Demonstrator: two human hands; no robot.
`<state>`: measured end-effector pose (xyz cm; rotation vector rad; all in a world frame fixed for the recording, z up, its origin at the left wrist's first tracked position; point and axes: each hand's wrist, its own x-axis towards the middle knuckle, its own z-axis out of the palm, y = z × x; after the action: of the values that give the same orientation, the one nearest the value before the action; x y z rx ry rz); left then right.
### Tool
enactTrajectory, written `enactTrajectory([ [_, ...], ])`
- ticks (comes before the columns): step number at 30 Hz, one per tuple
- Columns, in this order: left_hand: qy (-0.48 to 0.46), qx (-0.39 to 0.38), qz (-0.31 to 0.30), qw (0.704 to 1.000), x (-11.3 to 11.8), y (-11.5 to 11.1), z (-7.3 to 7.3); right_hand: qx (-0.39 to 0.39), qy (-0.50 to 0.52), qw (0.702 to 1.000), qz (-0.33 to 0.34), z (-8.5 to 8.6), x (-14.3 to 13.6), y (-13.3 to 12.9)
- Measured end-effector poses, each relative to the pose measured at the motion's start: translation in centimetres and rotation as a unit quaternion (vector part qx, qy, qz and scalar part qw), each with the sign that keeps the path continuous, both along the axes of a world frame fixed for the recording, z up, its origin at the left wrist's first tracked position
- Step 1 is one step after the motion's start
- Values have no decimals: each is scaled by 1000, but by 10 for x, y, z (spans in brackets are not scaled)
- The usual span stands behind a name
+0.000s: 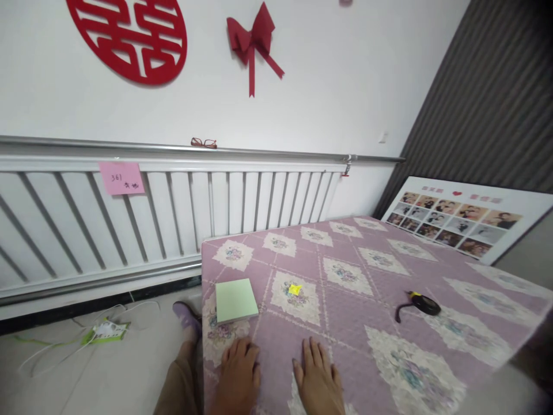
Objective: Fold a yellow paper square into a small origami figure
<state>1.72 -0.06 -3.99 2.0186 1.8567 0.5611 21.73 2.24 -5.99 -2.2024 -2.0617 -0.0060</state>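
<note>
My left hand [239,372] rests palm down near the front left of a mauve, flower-patterned cloth [298,328], its fingers bent a little and holding nothing. Flat on the same cloth, to its right, lies my right hand [318,374] with fingers stretched out. A pale green pad of sticky notes [235,300] sits just beyond my left hand, not touched. Past my right hand is a small yellow folded scrap [295,289], perhaps paper. Farther right lies a black tape measure [425,304] with a yellow part and a wrist strap.
Behind the cloth-covered surface runs a white radiator [242,202] bearing a pink note [122,178]. Glasses [203,143] lie on the pipe above. A photo board [458,216] leans at the right. On the floor at left are a power strip [106,331] and loose cables.
</note>
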Motion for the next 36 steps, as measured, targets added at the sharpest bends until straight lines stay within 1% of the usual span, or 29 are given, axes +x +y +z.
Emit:
enactTrajectory([
  [2,-32,19,1,999,-4,3,-3,-1,-3,1000,-4,0,0,1],
  [4,-58,51,0,997,-11,11,-2,-1,-7,1000,-7,0,0,2],
  [5,-56,67,-11,996,-17,17,0,2,-9,1000,-7,0,0,2],
  [7,-8,92,-1,996,-32,35,7,8,-14,1000,-5,-1,1,2],
  [11,28,86,-1,996,-65,74,23,5,-19,1000,-4,-2,1,2],
  [13,45,72,-17,996,-75,88,26,5,-13,1000,-3,-1,1,1],
  [15,60,57,-36,996,-80,97,26,10,-9,1000,-2,0,0,1],
  [20,87,36,-83,992,-83,100,21,10,-7,1000,-1,2,0,0],
  [30,107,19,-99,989,-88,110,16,1,-8,1000,-9,2,0,-1],
  [36,117,17,-107,987,-87,112,19,7,-9,1000,-9,1,0,-2],
])
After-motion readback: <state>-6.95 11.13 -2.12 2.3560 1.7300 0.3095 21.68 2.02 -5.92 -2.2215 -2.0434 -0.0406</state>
